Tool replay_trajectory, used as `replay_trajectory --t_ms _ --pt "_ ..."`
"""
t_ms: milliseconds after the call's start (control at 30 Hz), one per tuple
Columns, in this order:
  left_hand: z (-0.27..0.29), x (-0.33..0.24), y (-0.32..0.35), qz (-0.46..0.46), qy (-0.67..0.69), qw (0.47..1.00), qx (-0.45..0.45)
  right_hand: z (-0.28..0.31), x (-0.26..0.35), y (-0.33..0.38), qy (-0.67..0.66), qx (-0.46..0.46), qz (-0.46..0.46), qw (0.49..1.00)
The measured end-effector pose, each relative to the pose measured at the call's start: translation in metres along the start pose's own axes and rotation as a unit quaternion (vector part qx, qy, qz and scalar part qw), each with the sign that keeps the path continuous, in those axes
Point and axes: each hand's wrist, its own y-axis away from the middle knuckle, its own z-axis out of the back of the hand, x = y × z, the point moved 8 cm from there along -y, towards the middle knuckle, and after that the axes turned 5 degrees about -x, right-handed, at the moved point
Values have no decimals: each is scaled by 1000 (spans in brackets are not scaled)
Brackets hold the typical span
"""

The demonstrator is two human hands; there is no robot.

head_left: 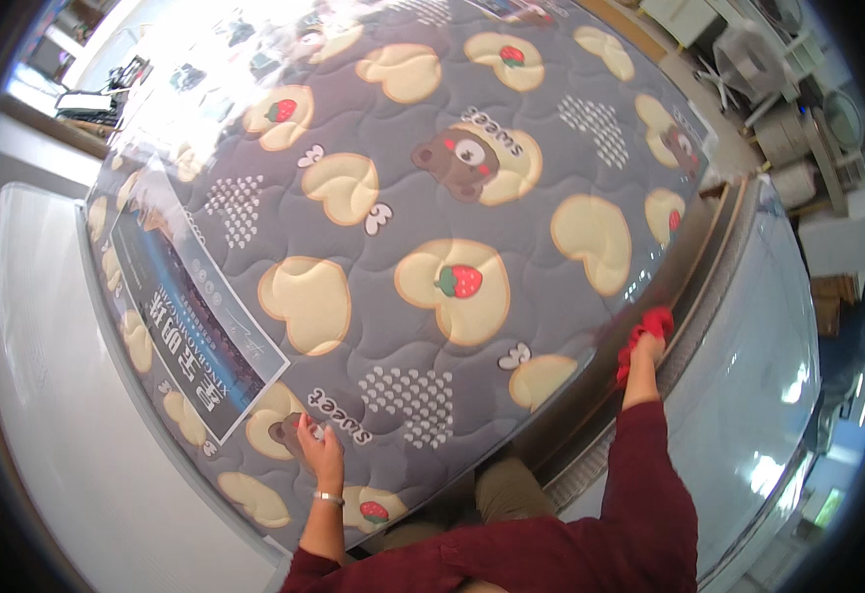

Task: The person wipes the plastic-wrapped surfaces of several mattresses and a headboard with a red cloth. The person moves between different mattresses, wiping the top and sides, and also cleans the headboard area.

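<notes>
Right hand [649, 346] clamped on a crumpled red cloth [659, 320] at the right edge of the glossy, quilted mattress [377, 285] spread ahead; well apart, left hand [322, 451] curls at its near end, pinching or not, I can't tell!

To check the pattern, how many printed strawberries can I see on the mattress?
5 strawberries: centre, far left, far middle, right edge, and one near the left hand; glare may hide others.
</notes>
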Motion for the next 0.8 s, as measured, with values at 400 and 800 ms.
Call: replay_trajectory --t_ms 400,800 --pt "-152 -14 -86 -31 -423 894 -146 -190 58 566 -84 588 726 347" --pt "-146 -50 -91 -48 -403 894 -189 -457 283 329 41 98 754 648"
